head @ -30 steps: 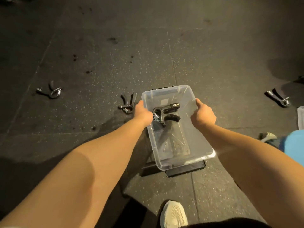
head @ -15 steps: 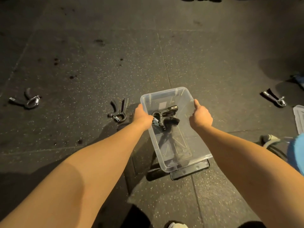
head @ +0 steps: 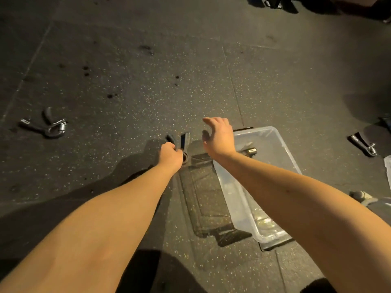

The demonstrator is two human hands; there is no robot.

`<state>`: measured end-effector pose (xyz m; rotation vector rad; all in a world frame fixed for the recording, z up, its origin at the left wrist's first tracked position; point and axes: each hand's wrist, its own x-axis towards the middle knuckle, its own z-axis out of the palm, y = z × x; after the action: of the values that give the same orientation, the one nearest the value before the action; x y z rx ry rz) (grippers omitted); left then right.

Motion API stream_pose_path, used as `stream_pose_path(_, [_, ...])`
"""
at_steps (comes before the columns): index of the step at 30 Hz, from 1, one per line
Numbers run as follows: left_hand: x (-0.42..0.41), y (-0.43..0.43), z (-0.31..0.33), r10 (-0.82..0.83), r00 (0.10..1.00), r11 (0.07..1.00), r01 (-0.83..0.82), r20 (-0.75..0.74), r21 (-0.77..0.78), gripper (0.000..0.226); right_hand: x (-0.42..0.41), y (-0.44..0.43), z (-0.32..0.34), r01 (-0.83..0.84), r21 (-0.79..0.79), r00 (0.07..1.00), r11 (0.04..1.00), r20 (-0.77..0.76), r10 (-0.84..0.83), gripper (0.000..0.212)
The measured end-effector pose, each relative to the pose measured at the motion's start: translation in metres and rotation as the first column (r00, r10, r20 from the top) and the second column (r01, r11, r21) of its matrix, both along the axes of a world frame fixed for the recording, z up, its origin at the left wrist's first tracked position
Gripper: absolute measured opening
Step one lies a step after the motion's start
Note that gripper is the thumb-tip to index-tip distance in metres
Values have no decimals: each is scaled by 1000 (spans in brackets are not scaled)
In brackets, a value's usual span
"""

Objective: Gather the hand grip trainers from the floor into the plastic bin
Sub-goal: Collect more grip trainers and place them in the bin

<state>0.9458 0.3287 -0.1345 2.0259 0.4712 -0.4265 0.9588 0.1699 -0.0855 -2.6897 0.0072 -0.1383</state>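
Leaving the plastic bin (head: pixel 285 153), hands part: left hand (head: pixel 170 154) grips a trainer (head: pixel 185 141), right hand (head: pixel 219 137) hovers spread.

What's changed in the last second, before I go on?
Both hands let go of the clear plastic bin. The left hand moved left to the black-and-chrome grip trainer on the floor beside it and grips it; the right hand hovers open. Unchanged: the trainer in the bin, the far-left trainer, the far-right trainer.

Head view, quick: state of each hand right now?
Left hand: closed around a grip trainer left of the plastic bin.
Right hand: open, fingers spread, holding nothing.
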Motion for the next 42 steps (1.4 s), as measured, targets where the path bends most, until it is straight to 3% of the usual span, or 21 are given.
stream_pose_path(3, [6,37,10,-1,998,1000,2,-64,18,12,17,42,10,44,69,964,997,-266,-24,44])
stream_pose_path(5, [12,53,13,17,995,1000,-16,-99,15,20,23,62,15,93,51,895,994,-442,-61,41])
stream_pose_path(9, [27,59,-9,34,988,999,-30,-152,24,41,35,78,-9,159,24,797,987,-593,-114,32])
stream_pose_path(13, [43,40,-46,19,983,999,-24,-181,-26,53,46,71,-62,233,54,778,971,-610,-152,37])
stream_pose_path(16, [51,29,-68,1,984,999,7,-177,45,58,49,59,-91,252,87,774,964,-615,-147,43])
stream_pose_path(22, [49,15,-84,71,973,982,-29,-222,184,39,58,50,-123,351,170,734,921,-660,-158,47])
stream_pose_path(27, [48,13,-87,149,963,983,-120,-223,135,42,65,54,-131,510,157,643,846,-723,-253,69])
stream_pose_path(32, [31,35,-88,243,950,970,-241,-195,34,36,45,70,-128,588,204,588,782,-772,-241,71])
stream_pose_path(37, [25,65,-70,261,959,952,-275,-110,-136,37,37,86,-114,676,333,560,658,-812,-164,62])
stream_pose_path(42, [27,112,-32,111,993,986,-114,-35,-119,33,39,101,-89,460,313,699,831,-704,-122,63])
